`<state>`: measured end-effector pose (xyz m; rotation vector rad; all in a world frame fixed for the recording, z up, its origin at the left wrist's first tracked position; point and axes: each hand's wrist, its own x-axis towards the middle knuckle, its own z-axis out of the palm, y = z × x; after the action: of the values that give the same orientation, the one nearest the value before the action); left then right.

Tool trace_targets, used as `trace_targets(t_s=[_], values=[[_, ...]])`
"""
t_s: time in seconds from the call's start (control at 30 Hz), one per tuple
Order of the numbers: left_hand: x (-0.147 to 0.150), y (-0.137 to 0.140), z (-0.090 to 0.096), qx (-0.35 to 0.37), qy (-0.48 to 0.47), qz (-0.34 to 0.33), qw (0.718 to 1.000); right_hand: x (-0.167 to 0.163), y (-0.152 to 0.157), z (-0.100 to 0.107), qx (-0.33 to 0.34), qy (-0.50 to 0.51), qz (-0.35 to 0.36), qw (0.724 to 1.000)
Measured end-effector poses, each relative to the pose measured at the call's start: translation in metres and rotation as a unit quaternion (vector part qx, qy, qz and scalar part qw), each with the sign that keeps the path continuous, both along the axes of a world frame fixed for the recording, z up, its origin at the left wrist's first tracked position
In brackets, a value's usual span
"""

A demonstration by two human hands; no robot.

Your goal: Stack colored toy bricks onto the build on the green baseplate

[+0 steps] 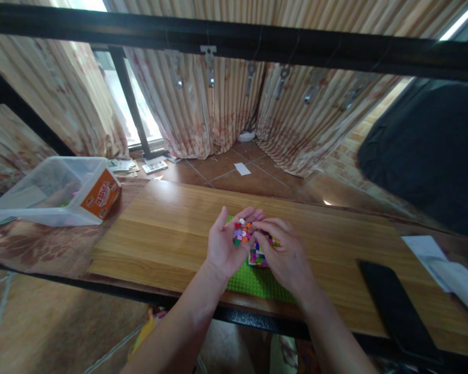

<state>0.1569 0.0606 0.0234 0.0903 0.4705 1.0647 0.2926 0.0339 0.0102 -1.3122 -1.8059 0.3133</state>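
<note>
My left hand cups small coloured bricks, fingers apart; my right hand's fingers pinch one above the green baseplate.

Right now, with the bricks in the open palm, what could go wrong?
1. The loose bricks lie on the cupped left hand; a tilt could spill them off the table.
2. The right hand covers the stack on the green plate; a push might break it.
</note>
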Motion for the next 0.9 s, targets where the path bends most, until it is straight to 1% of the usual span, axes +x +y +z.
trace_targets(t_s=[0.23, 0.37, 0.53, 0.63, 0.7, 0.8, 0.9], values=[[0.001, 0.000, -0.003, 0.020, -0.010, -0.036, 0.999, 0.000, 0.003, -0.007, 0.023, -0.056, -0.037, 0.997], [0.001, -0.001, -0.004, 0.024, 0.001, -0.046, 0.999, -0.003, 0.004, -0.008, 0.020, -0.059, -0.053, 0.997], [0.002, -0.002, -0.001, 0.019, -0.010, -0.047, 0.999, -0.003, 0.003, -0.002, 0.000, -0.044, -0.054, 0.998], [0.001, 0.000, -0.002, 0.000, 0.004, -0.025, 1.000, 0.002, 0.002, 0.000, -0.033, 0.003, -0.058, 0.998], [-0.002, 0.004, -0.005, -0.028, 0.041, 0.012, 0.999, 0.009, 0.003, -0.001, -0.054, 0.043, -0.070, 0.995], [-0.007, 0.010, -0.014, -0.079, 0.111, 0.060, 0.989, 0.019, 0.005, -0.005, -0.071, 0.080, -0.085, 0.991], [-0.010, 0.012, -0.020, -0.094, 0.143, 0.062, 0.983, 0.026, 0.009, -0.010, -0.086, 0.080, -0.077, 0.990]])
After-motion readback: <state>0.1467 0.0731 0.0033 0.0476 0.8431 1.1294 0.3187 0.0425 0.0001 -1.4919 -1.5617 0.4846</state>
